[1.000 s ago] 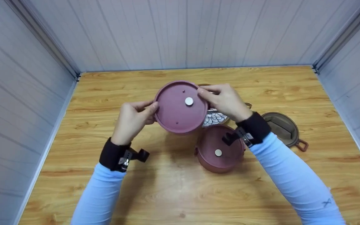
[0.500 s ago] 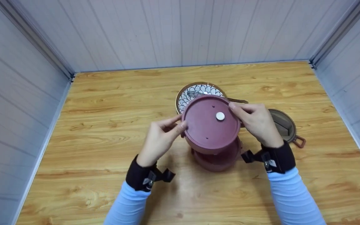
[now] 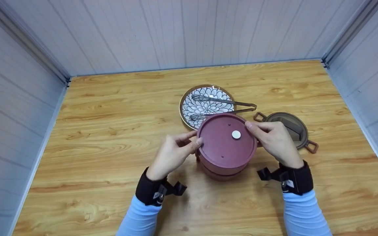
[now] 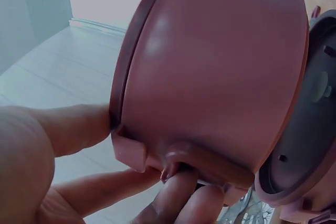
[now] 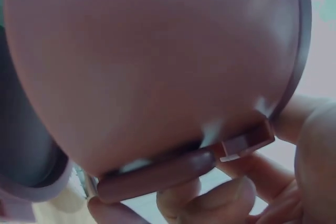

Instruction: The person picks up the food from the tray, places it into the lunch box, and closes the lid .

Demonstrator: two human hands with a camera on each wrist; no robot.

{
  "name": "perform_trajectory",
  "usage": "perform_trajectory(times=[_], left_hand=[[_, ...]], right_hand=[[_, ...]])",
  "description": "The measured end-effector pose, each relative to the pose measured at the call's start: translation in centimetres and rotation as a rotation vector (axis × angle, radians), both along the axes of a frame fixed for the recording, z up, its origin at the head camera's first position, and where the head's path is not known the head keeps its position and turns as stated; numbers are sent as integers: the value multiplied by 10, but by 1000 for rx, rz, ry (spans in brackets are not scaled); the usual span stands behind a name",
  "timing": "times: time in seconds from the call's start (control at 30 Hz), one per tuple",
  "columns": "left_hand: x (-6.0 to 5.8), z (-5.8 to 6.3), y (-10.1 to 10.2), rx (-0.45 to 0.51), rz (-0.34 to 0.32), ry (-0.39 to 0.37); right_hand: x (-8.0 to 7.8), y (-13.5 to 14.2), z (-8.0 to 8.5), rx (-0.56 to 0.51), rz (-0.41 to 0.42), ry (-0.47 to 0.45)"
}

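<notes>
Both hands hold a dark pink lidded pot [image 4: 210, 72] just above a second lidded pot of the same colour. My left hand [image 3: 172, 154] grips the near-left side, fingers hooked under the side handle [image 4: 210, 163], thumb on the lid [image 3: 220, 144]. On the other side my right hand [image 3: 276, 142] does likewise, fingers at the other handle [image 5: 157, 177], thumb on the lid's rim. In the left wrist view the lower pot's lid [image 4: 302, 119] shows close by the held pot's base; I cannot tell whether they touch. From above, the held pot hides most of the lower one.
Behind the pots, a patterned plate [image 3: 189, 106] with a brown rim carries metal tongs [image 3: 244, 104]. A round brown two-handled lid [image 3: 304, 126] lies to the right. Light panelled walls [image 3: 182, 36] border the wooden table [image 3: 110, 131] at the back and sides.
Both hands have moved the held pot right and toward me, then lower, from beside the second pot to right over it. The plate and tongs have come into fuller view.
</notes>
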State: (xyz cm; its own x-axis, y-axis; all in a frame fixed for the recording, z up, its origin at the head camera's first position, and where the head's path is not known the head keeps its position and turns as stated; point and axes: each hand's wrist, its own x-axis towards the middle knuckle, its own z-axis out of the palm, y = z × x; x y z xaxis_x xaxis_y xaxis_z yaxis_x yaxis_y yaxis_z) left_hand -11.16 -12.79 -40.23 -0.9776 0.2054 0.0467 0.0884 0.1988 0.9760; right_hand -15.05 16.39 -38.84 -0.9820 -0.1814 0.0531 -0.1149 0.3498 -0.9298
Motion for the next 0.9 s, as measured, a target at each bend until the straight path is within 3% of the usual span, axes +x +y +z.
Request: perform_trajectory(times=[0.17, 0.33, 0.53, 0.9], left_hand=[[0, -4, 2, -50, 7, -21], [-2, -6, 5, -46, -43, -71], [-3, -10, 4, -106, -28, -49], [-6, -11, 3, -166, -27, -38]], right_hand=[[-2, 3, -6, 62, 18, 6], [-4, 12, -10, 114, 26, -6], [-8, 9, -13, 127, 54, -43], [-11, 13, -17, 225, 61, 0]])
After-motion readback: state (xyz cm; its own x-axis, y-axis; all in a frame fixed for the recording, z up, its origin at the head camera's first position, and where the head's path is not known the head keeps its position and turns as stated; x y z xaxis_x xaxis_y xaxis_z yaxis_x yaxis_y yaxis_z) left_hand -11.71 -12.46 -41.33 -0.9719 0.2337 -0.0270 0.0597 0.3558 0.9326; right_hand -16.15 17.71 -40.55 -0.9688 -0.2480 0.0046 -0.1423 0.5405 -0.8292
